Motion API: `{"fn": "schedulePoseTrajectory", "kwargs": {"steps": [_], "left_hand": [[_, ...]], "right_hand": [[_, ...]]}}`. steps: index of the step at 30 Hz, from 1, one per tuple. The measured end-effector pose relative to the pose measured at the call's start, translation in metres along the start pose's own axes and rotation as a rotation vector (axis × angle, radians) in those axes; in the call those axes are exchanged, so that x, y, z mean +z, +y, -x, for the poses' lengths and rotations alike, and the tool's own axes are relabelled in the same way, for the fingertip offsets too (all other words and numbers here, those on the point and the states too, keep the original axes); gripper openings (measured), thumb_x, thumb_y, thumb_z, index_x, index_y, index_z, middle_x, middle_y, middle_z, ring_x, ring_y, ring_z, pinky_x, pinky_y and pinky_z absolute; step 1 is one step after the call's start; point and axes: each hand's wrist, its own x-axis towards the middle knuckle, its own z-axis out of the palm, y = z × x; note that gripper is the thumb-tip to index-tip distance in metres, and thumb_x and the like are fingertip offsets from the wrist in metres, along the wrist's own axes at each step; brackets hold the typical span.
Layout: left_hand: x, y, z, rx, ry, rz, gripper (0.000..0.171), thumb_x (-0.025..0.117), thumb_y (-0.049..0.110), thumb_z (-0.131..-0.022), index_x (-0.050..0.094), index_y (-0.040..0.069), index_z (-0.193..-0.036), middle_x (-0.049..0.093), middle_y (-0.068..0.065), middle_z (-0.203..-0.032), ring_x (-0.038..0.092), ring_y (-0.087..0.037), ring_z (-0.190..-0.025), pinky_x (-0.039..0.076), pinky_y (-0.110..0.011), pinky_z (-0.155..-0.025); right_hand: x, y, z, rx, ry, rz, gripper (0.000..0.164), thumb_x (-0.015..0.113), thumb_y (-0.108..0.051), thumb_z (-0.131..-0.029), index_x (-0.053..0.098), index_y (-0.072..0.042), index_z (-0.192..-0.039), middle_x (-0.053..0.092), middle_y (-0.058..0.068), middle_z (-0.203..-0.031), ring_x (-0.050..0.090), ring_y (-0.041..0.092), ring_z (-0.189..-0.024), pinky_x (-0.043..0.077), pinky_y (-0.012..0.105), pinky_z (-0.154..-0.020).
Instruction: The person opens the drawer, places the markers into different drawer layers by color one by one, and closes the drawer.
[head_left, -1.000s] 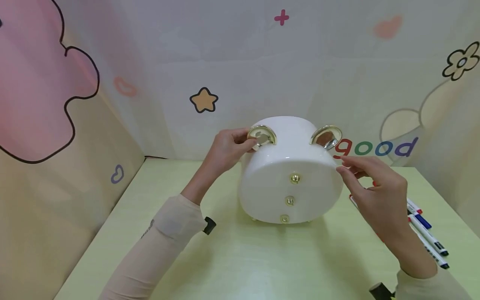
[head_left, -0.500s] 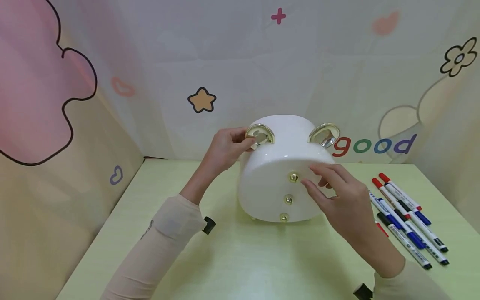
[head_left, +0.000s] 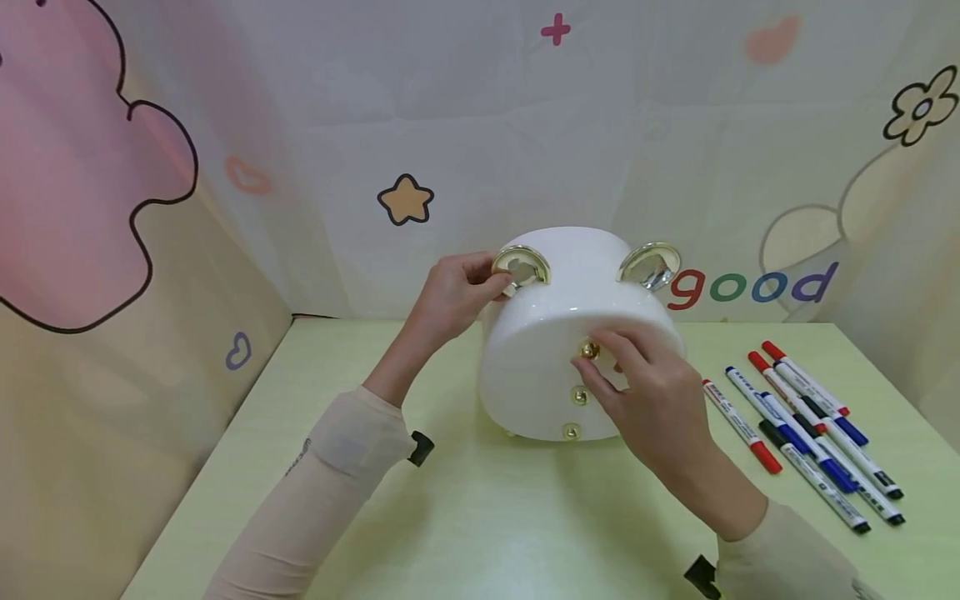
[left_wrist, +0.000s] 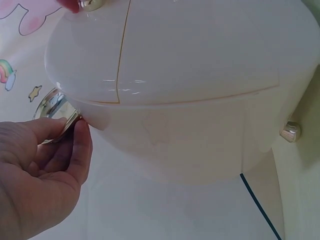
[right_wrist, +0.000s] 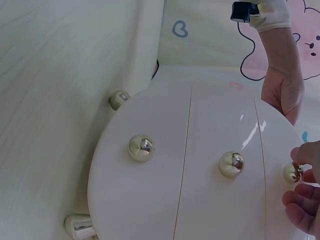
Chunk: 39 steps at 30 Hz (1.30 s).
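A glossy white rounded drawer box (head_left: 525,367) with three drawers stands on the table, its front towards me. Two gold ears stick up from it, a left ear (head_left: 531,260) and a right ear (head_left: 649,267). My left hand (head_left: 450,300) pinches the left ear between thumb and fingers, and its wrist view shows that ear (left_wrist: 50,107) too. At the top drawer's gold knob (right_wrist: 293,172), my right hand (head_left: 660,400) has its thumb and fingertips on either side. The middle knob (right_wrist: 231,164) and bottom knob (right_wrist: 141,148) are untouched. All the drawers sit flush.
Several markers (head_left: 810,442) with red, blue and black caps lie on the table at the right, beside my right forearm. A printed cloth backdrop (head_left: 480,150) rises behind the box. The pale green table (head_left: 480,525) extends in front of it.
My right hand has moved left from the box's right side, across its front, to the top knob, uncovering the markers. My left hand stays on the left ear.
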Motion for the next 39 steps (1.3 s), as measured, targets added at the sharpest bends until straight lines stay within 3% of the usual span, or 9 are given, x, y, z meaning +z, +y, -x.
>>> {"fn": "schedulePoseTrajectory", "kwargs": {"steps": [19,39], "left_hand": [[0.0,-0.001,0.001,-0.004,-0.011,0.024,0.025,0.067,0.01,-0.1,0.073,0.003,-0.123,0.073,-0.011,-0.108,0.072,-0.021,-0.093,0.059,-0.033,-0.085],[0.0,0.001,0.001,-0.012,0.001,-0.008,0.022,0.067,0.011,-0.1,0.074,0.003,-0.12,0.074,-0.01,-0.104,0.072,-0.02,-0.09,0.059,-0.034,-0.084]], "right_hand": [[0.017,-0.007,0.005,0.017,-0.017,0.056,0.035,0.085,0.001,-0.082,0.06,0.003,-0.105,0.06,0.018,-0.095,0.068,0.031,-0.071,0.06,0.042,-0.06],[0.018,-0.006,0.009,-0.061,0.068,0.047,0.03,0.079,0.006,-0.079,0.059,0.005,-0.101,0.059,0.017,-0.086,0.062,0.027,-0.063,0.054,0.039,-0.051]]}}
